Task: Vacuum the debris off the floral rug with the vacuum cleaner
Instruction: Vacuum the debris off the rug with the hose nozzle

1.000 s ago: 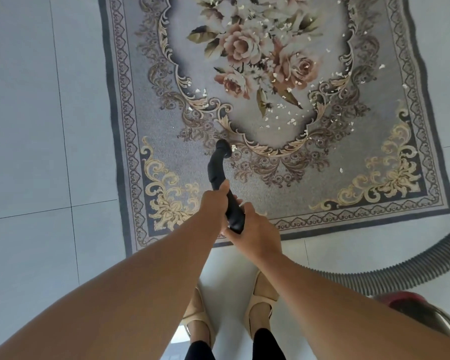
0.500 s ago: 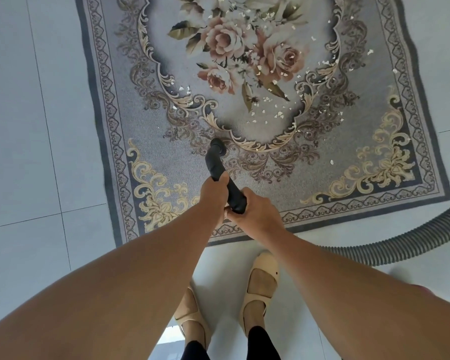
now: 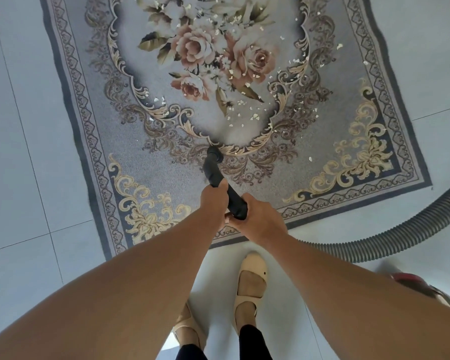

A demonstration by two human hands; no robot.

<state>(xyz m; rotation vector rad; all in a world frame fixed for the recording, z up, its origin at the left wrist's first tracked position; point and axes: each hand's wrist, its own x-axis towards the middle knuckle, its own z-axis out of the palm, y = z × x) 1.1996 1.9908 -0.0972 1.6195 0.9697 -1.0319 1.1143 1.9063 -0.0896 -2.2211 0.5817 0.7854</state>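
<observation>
Black plastic vacuum wand at centre frame, nozzle end down on floral rug, at lower scroll border of centre medallion. Left grip wrapped round wand mid-length. Right grip just behind it, closed on rear end of wand. Both clamped on wand.

Judged stiff, light, easy to steer. Drag likely from ribbed grey hose curving off at right of frame, springy, apt to tug sideways. Best held as now: one grip forward for aim, one at rear for push.

Pale debris flakes scattered above and right of nozzle, over roses and out toward upper right border. Papery by look, likely to lift easily, may scatter if nozzle shoved fast. Rug looks thin, right edge wavy, could ruck under suction.

Around: pale floor tiles, beige shoes on tile below rug edge, blurred red vacuum body at lower right. Nothing between nozzle and flakes.
</observation>
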